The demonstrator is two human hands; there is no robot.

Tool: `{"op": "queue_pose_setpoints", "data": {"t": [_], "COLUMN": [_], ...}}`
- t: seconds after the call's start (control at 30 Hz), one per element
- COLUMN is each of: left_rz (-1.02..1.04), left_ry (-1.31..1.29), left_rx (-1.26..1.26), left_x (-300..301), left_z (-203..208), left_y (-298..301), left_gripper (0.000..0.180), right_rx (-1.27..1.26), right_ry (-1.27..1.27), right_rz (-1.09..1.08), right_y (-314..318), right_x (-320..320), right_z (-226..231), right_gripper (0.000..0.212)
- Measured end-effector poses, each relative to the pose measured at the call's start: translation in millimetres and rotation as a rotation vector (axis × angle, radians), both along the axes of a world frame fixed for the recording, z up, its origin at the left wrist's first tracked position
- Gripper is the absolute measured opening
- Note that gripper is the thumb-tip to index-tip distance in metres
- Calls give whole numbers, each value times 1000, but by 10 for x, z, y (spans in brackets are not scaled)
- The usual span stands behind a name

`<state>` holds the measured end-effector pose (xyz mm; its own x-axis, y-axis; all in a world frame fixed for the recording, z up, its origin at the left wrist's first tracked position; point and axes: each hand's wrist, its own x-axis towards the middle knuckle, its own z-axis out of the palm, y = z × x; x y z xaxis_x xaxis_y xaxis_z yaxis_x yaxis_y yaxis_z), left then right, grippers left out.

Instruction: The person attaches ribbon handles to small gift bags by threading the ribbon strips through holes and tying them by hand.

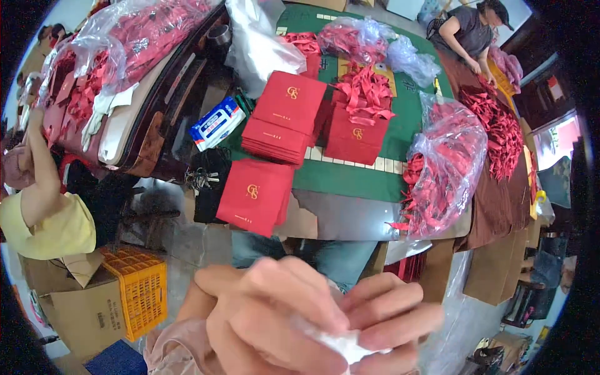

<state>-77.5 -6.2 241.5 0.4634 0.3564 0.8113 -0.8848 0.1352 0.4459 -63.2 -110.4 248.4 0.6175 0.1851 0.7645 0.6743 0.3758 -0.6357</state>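
My left hand [269, 312] and my right hand [390, 312] are held up close together, low in front of me, over my lap. The fingers of both are curled round a small soft white scrap [350, 345], which looks like tissue or thin cloth. Most of it is hidden by the fingers, so its exact kind cannot be made out. Beyond the hands, on the near table edge, lies a red paper bag [253, 194] with gold print. Behind it stands a tall pile of flat red bags [284, 115].
Red bags with ribbon handles [356, 134] sit on the green table mat [337, 187]. At right is a clear plastic bag [447, 169] of red ribbons; at left, a blue-and-white packet [217, 123]. A co-worker [469, 34] handles ribbons far right; another person [47, 219] sits left, near an orange crate [140, 294].
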Motion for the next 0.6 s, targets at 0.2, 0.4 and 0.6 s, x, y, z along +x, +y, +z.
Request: {"op": "queue_pose_setpoints", "data": {"t": [0.2,0.4,0.6], "left_rz": [-121,-220,-291], "left_ry": [18,-166,-238], "left_rx": [-351,-341,-286], "left_x": [-177,-164,-118], "left_z": [171,22,-94], "left_y": [-158,-130,-114], "left_gripper": [9,6,3], "right_rx": [471,806,1450], "right_ry": [-50,168,-95], "right_rz": [449,410,812], "right_y": [28,422,476], "right_x": [144,-350,-549], "right_z": [-71,-159,-557], "right_gripper": [13,25,14]}}
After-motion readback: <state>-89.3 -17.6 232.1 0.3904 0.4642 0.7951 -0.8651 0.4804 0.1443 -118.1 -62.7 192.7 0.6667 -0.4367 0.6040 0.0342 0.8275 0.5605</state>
